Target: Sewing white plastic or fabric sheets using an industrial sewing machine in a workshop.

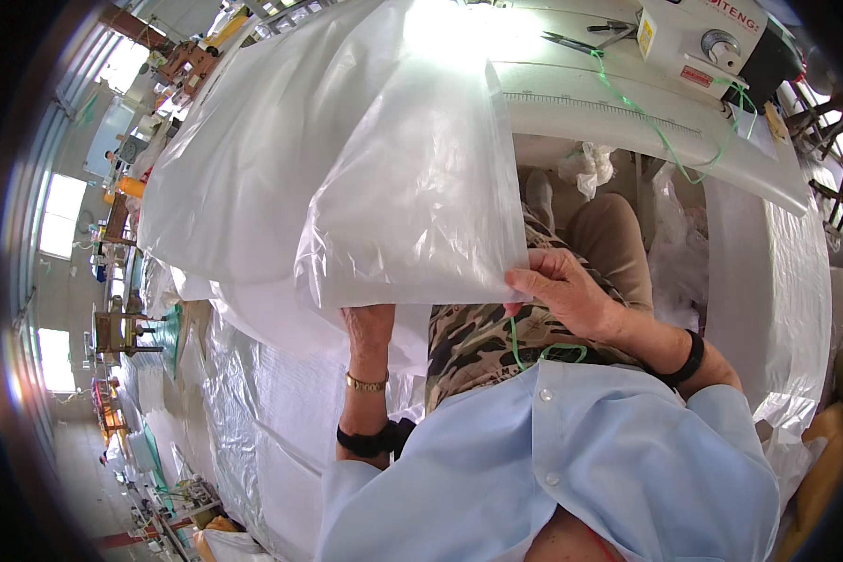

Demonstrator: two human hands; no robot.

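A large translucent plastic sheet (412, 206) drapes from the work table toward my lap, its layers folded over each other. At its near right corner, the thumb and fingers of my right hand (571, 292) are closed on the edge. My left hand (369, 323) reaches up beneath the sheet's near edge; its fingers are hidden under the plastic. A thin green cord (514, 342) hangs just below my right fingers and loops over my lap. Whether those fingers also hold the cord cannot be seen.
A white sewing machine (698, 47) stands at the far right of the table, with a green thread (642, 112) trailing from it. Dark thread snips (571, 42) lie beside it. A ruler scale (609, 105) runs along the table edge. More plastic sheeting (262, 403) hangs at the left.
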